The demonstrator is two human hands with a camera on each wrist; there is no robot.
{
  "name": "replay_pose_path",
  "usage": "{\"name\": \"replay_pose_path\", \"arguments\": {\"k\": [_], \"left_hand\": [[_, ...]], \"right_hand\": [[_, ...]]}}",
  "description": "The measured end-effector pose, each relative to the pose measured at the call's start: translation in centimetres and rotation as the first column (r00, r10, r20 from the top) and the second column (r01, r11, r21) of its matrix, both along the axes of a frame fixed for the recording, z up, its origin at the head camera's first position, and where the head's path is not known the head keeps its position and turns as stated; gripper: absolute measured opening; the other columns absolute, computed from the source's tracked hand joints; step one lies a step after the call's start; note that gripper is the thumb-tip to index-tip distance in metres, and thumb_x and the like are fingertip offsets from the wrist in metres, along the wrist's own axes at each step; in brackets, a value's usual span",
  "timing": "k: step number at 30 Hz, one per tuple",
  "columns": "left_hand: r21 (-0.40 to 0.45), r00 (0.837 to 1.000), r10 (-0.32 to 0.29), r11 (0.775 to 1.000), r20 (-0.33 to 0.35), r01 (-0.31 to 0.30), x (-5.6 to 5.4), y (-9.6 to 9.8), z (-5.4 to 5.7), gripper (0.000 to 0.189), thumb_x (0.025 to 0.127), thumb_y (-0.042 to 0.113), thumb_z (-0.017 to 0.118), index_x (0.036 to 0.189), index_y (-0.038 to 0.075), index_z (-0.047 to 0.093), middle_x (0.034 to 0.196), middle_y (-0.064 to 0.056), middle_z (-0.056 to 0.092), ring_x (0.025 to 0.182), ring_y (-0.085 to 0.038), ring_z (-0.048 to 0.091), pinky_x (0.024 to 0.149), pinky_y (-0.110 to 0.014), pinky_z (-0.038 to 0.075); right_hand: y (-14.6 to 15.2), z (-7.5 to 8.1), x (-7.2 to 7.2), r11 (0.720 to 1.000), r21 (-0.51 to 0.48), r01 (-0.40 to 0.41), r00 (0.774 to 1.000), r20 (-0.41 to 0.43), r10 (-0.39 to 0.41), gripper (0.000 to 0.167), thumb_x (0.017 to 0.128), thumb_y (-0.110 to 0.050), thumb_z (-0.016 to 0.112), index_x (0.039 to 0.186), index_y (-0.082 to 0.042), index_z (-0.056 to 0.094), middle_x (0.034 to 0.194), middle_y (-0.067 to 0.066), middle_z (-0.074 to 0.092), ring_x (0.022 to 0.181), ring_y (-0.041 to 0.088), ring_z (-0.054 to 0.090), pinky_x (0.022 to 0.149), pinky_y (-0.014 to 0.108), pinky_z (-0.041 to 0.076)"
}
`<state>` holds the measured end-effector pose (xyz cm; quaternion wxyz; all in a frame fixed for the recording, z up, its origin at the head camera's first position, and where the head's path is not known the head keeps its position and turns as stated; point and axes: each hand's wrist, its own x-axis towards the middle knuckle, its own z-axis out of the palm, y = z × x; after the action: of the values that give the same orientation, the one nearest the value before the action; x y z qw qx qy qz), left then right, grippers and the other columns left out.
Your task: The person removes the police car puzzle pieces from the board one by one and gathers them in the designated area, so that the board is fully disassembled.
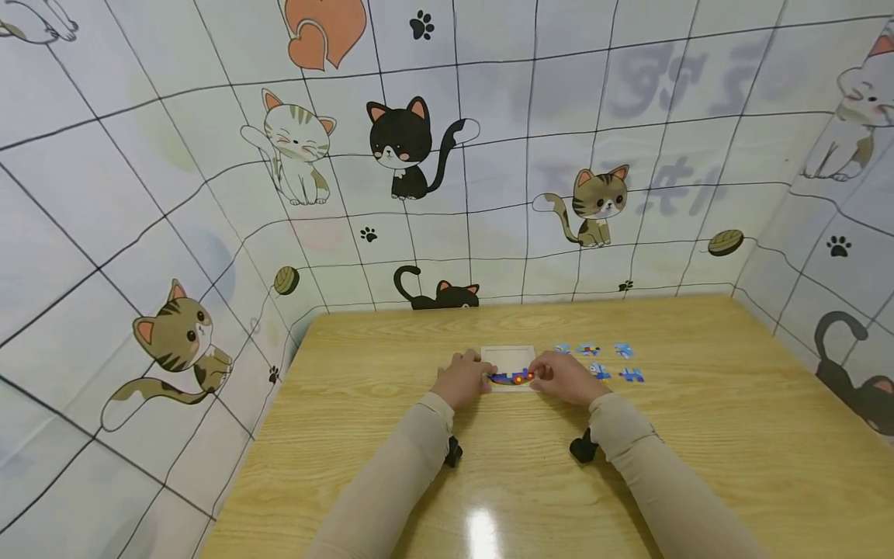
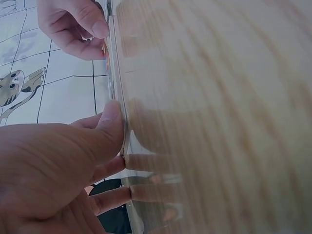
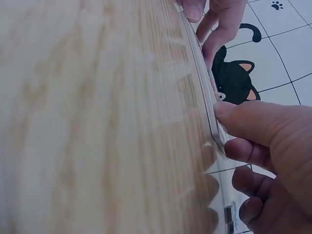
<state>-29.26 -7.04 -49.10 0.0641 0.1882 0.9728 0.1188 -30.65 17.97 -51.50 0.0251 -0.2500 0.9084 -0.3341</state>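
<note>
A shallow white puzzle tray (image 1: pixel 508 356) lies on the table with a row of joined, colourful jigsaw pieces (image 1: pixel 511 380) along its near side. My left hand (image 1: pixel 462 379) is at the tray's left end, its thumb (image 2: pixel 111 114) on the edge and its other fingers spread, fairly straight. At the right end, my right hand (image 1: pixel 564 377) pinches a jigsaw piece at the end of the row between thumb (image 3: pixel 229 113) and forefinger. The remaining right fingers (image 3: pixel 251 183) curl beside the tray corner. The pinched piece is mostly hidden by the fingertips.
Several loose blue jigsaw pieces (image 1: pixel 632 375) lie on the wooden table (image 1: pixel 391 349) to the right of the tray, some close behind the right hand. A cat-print wall covering (image 1: pixel 503 256) rises behind the table and along both sides.
</note>
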Motion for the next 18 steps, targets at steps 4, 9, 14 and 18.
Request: {"name": "replay_pose_path", "arguments": {"k": [4, 9, 14, 18], "left_hand": [[-0.008, 1.000, -0.004, 1.000, -0.004, 0.004, -0.13, -0.03, -0.24, 0.038, 0.100, 0.034, 0.063, 0.138, 0.032, 0.063, 0.146, -0.003, 0.047, 0.133, -0.032, 0.043, 0.098, -0.069, 0.042], [0.004, 1.000, -0.026, 1.000, -0.006, 0.026, -0.42, -0.08, -0.70, 0.046, 0.100, 0.033, 0.063, 0.145, 0.037, 0.053, 0.144, -0.005, 0.046, 0.131, -0.034, 0.043, 0.097, -0.071, 0.040], [0.039, 0.999, -0.032, 0.999, 0.024, 0.031, -0.62, 0.00, -0.89, 0.045, 0.100, 0.032, 0.063, 0.143, 0.041, 0.056, 0.137, -0.005, 0.047, 0.127, -0.033, 0.043, 0.098, -0.075, 0.035], [0.034, 0.999, -0.022, 0.999, 0.029, 0.021, -0.53, 0.00, -0.71, 0.041, 0.099, 0.033, 0.063, 0.139, 0.042, 0.062, 0.137, -0.004, 0.048, 0.126, -0.031, 0.043, 0.098, -0.074, 0.035]], "right_hand": [[-0.03, -0.04, 0.03, 1.000, 0.011, -0.009, 1.000, 0.006, 0.009, 0.019, 0.096, -0.013, 0.072, 0.113, -0.004, 0.071, 0.096, 0.002, 0.059, 0.081, 0.016, 0.053, 0.073, 0.038, 0.048], [-0.11, -0.02, -0.04, 1.000, 0.017, -0.015, 1.000, 0.011, 0.015, 0.020, 0.096, -0.014, 0.072, 0.113, -0.003, 0.070, 0.095, 0.003, 0.060, 0.081, 0.016, 0.053, 0.073, 0.038, 0.048], [-0.17, 0.07, -0.02, 1.000, 0.024, -0.010, 1.000, 0.006, 0.010, 0.021, 0.095, -0.013, 0.073, 0.112, -0.003, 0.070, 0.094, 0.002, 0.060, 0.081, 0.016, 0.053, 0.074, 0.038, 0.048], [-0.31, 0.11, -0.06, 1.000, 0.021, -0.004, 1.000, -0.001, 0.004, 0.020, 0.094, -0.012, 0.074, 0.111, -0.003, 0.070, 0.092, 0.001, 0.058, 0.079, 0.016, 0.052, 0.073, 0.038, 0.047]]}}
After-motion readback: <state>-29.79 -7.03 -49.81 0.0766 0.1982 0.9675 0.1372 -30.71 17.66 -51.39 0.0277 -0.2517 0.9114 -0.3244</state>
